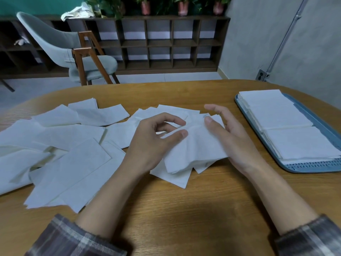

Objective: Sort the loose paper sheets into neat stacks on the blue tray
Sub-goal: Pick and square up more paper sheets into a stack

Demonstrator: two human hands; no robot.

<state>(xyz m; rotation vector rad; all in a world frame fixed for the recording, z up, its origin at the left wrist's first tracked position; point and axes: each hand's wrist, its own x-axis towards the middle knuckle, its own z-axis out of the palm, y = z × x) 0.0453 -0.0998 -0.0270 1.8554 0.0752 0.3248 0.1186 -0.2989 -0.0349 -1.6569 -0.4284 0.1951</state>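
White paper sheets (60, 145) sprawl overlapping well left of the blue tray (311, 167), too layered to count and cut off by the frame's edge, as is the tray's right side. Two neat stacks (267, 108) lie on it. Just left of the tray, the left hand (153, 141) curls round a small bunch (193, 150), thumb on top; the right hand (232, 137) flanks it, fingers straight.
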